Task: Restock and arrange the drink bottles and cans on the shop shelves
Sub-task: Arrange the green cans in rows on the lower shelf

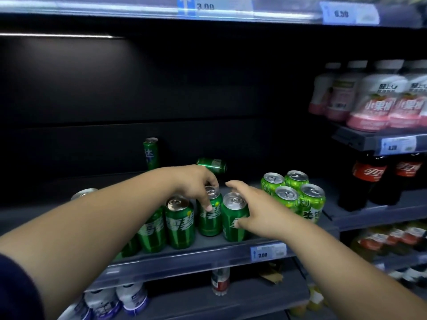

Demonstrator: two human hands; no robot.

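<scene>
I am logging: left hand [196, 184] is gripping the upright green can [209, 219] from above, fingers curled over its rim, at the shelf [175, 262] front. Right hand [261, 210] is wrapping the neighbouring can [233, 224] at 3 o'clock. Toppled can [211, 165] is lying crosswise at 12 o'clock, nearer the left hand.

Left forearm enters from 8 o'clock; left hand [198, 185], palm down, grips the top of a green can [209, 221]. Right forearm enters from 4 o'clock; right hand [256, 209] wraps the adjacent green can [232, 227].
</scene>
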